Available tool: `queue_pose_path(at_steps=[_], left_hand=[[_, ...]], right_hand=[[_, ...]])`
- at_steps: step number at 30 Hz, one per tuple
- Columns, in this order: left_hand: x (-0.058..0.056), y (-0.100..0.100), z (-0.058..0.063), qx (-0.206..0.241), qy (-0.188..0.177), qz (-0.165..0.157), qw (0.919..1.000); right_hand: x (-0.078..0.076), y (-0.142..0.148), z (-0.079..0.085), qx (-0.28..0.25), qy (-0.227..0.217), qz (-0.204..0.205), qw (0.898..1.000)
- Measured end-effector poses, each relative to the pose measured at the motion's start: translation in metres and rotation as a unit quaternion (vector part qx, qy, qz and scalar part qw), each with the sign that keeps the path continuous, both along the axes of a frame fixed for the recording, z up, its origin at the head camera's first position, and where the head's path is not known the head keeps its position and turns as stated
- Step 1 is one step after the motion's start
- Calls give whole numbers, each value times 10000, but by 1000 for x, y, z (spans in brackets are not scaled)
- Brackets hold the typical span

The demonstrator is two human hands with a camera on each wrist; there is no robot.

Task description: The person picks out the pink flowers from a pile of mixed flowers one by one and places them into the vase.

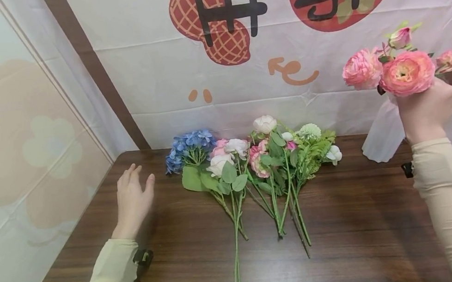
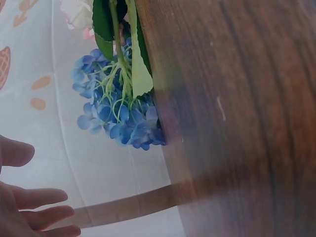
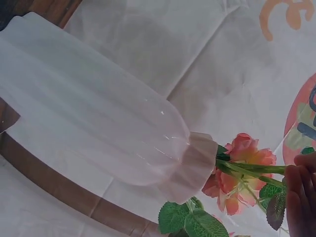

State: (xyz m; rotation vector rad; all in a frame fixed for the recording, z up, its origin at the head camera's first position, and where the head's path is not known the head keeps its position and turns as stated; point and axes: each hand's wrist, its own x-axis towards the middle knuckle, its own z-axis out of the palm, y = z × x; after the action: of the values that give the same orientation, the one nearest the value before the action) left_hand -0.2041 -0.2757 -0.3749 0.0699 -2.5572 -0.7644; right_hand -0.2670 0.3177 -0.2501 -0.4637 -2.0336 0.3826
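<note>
My right hand [image 1: 429, 106] is raised at the right, gripping green stems [image 3: 259, 169] just above the vase's mouth. Pink artificial flowers [image 1: 406, 73] and buds spread around and above this hand in the head view. Below it stands a frosted white vase [image 1: 383, 134] with a ruffled rim [image 3: 195, 168]; the hand partly covers its top in the head view. My left hand [image 1: 134, 200] hovers at the table's left side, fingers spread and holding nothing. Nearest to it is a blue hydrangea [image 1: 190, 149], which also shows in the left wrist view [image 2: 121, 111].
White roses [image 1: 221, 165], pink flowers [image 1: 258, 163], a pale green pompom flower [image 1: 309, 131] and leafy sprigs lie along the back of the dark wooden table [image 1: 181, 267], stems toward me. Behind them hangs a printed white cloth [image 1: 151, 75].
</note>
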Motion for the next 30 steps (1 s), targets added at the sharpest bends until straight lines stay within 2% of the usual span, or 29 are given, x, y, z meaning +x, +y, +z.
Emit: queue_pose_path(at_steps=[5,12,14,19,21,25,30], left_hand=[[1,-1,1,-1,-10,4,10000],[1,0,2,5,18,14,10000],[0,-1,2,-5,26,13,10000],[1,-1,0,-43,3,25,10000],[1,-1,-1,-49,-1,38,10000],[2,-2,-1,-41,-19,73,10000],[0,-3,0,-31,-7,63,10000]], right_hand=[[-4,1,0,-249,-290,-99,9992],[-13,6,3,-325,-445,68,9985],[-15,9,3,-470,-685,109,9965],[-16,20,-10,-858,-1396,160,9864],[-16,25,-19,-916,-1503,119,9843],[-17,30,-28,-892,-1384,92,9863],[-18,31,-27,-858,-1317,162,9874]])
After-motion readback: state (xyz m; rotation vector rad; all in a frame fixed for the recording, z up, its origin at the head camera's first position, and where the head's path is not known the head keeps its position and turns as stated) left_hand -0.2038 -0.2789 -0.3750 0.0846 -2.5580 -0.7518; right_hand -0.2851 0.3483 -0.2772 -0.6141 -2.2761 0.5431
